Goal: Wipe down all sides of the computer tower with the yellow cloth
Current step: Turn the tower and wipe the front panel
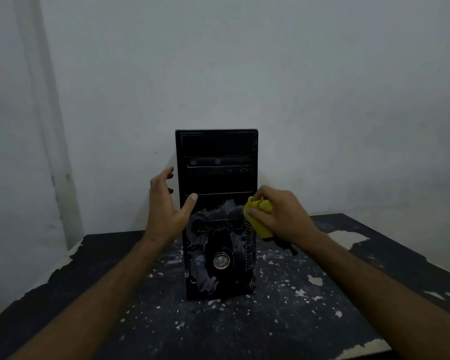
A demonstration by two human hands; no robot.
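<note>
Against the right front edge of the tall black computer tower point(217, 211), the right hand point(281, 216) has its fingers curled tight round a bunched yellow cloth point(257, 219), the tower lying at its nine o'clock. That tower stands upright, long axis vertical, on a dark paint-flecked table point(309, 307) close to a pale wall point(244, 61) at twelve o'clock. Opposite, the left hand point(166, 209) is spread, thumb touching the front panel, fingers reaching along the left side. Grey smears cover the lower front, likely the next patch; the wall probably crowds the back.
</note>
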